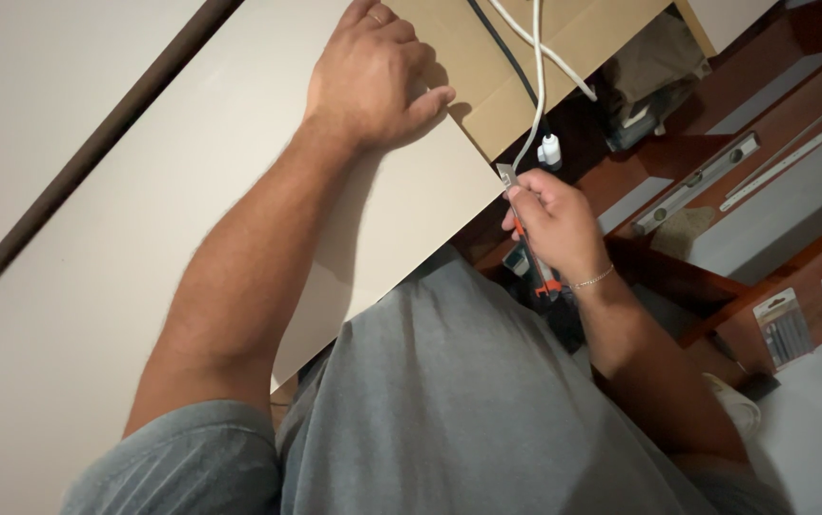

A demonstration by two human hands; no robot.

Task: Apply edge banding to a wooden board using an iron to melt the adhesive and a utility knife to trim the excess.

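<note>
My right hand (556,221) gripped an orange utility knife (530,250), its steel blade jutting past my fingertips toward the pale panel's (144,238) edge, just beside it. My left hand (373,72) lay flat on that smooth board, fingers spread, beside brown cardboard (525,67).

The orange-and-black utility knife (535,262) is largely concealed within the grip of the right hand (556,224), only its metal tip and lower handle showing. The large pale flat panel (192,238) runs past the left and bottom edges and is partly covered by the left hand (373,76) and forearm. The white cable (537,86) and black cable (502,48) are cut off at the top edge; the small blister pack (785,329) holds contents too small to tell.
</note>
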